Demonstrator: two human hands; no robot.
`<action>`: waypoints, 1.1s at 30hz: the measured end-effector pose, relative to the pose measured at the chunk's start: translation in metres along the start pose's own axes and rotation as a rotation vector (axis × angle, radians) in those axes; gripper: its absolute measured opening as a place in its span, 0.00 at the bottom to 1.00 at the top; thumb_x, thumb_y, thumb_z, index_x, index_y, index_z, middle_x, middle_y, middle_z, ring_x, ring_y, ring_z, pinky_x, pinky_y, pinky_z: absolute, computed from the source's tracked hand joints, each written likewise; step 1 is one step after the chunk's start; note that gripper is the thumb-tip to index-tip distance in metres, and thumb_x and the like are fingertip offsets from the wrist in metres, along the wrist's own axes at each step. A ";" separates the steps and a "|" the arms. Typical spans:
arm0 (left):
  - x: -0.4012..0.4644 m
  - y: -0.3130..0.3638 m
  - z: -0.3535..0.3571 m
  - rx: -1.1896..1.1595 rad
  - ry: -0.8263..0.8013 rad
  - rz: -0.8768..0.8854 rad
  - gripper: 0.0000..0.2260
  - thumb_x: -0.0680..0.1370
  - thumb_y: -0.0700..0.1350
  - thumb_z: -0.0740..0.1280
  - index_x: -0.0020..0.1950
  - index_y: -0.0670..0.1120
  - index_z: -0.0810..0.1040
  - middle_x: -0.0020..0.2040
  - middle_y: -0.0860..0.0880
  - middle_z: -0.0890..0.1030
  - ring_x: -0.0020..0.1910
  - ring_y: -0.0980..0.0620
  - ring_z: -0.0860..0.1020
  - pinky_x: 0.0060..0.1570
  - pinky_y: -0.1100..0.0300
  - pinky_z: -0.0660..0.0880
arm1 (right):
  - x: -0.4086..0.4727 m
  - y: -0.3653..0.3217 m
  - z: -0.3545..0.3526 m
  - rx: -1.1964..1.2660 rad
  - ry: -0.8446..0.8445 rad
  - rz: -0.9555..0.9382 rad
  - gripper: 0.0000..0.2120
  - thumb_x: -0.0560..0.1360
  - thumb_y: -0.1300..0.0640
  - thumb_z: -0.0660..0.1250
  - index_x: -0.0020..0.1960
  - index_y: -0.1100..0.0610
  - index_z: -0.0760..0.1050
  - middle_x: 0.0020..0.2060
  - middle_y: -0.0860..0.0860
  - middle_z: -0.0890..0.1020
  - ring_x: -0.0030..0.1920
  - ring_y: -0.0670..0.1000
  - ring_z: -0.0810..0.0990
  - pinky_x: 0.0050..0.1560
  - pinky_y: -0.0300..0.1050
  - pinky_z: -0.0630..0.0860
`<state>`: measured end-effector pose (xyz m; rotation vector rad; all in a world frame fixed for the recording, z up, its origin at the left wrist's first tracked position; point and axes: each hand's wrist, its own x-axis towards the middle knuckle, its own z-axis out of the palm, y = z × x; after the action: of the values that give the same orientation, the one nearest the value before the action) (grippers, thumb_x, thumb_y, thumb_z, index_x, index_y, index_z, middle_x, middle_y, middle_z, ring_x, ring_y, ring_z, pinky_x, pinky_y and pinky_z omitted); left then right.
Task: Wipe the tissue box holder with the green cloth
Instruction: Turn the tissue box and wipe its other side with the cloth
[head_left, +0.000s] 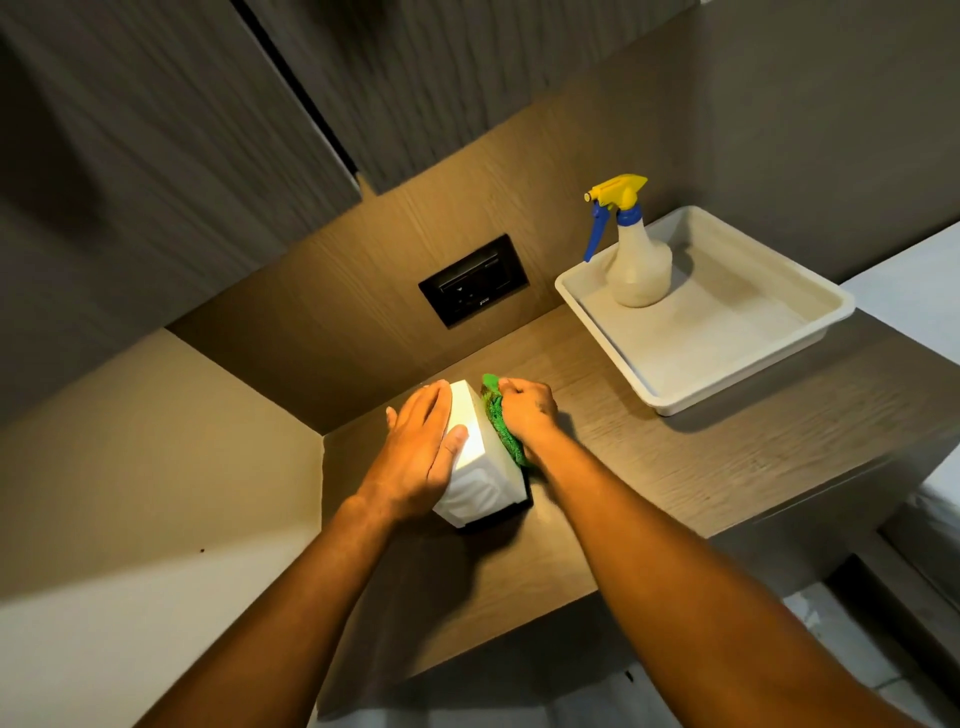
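Bracing a tissue box holder (480, 457) with one hand while the other wipes its side.

The left hand (423, 441) lies flat on the holder's left and top faces, fingers (434, 397) extended and close together, thumb over the top edge; the right hand (530, 408) has its fingers curled, pressing the bunched green cloth (501, 423) against the right face. The holder stands on the counter (675, 457), near the wall corner, well apart from the tray (826, 317) holding a spray bottle (636, 265). It appears rigid, light and smooth, hence liable to slide; opposed pressure on both broad sides should steady it. The cloth looks soft and conforming.
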<state>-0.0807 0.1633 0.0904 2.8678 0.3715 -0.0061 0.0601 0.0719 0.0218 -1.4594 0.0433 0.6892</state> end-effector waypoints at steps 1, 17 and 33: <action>0.001 -0.001 0.000 -0.008 0.001 -0.002 0.33 0.81 0.61 0.47 0.83 0.45 0.51 0.83 0.46 0.55 0.81 0.47 0.52 0.78 0.35 0.41 | 0.001 0.000 -0.002 -0.011 -0.039 -0.020 0.11 0.79 0.55 0.62 0.57 0.55 0.81 0.56 0.54 0.83 0.54 0.54 0.80 0.59 0.51 0.77; 0.000 -0.004 0.003 -0.023 0.000 -0.005 0.33 0.82 0.61 0.47 0.83 0.45 0.50 0.83 0.46 0.54 0.81 0.48 0.51 0.78 0.36 0.38 | -0.022 0.025 -0.013 -0.217 -0.041 -0.091 0.19 0.77 0.37 0.54 0.52 0.45 0.79 0.45 0.49 0.82 0.45 0.50 0.79 0.44 0.43 0.75; 0.000 -0.002 0.002 -0.022 0.005 -0.022 0.33 0.82 0.59 0.48 0.83 0.45 0.51 0.83 0.46 0.54 0.82 0.47 0.50 0.78 0.37 0.38 | -0.021 0.005 -0.011 0.132 -0.203 -0.403 0.10 0.75 0.52 0.70 0.55 0.52 0.82 0.55 0.52 0.82 0.55 0.51 0.80 0.53 0.46 0.79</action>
<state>-0.0808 0.1647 0.0880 2.8425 0.4016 0.0018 0.0450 0.0529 0.0243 -1.2169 -0.3480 0.4894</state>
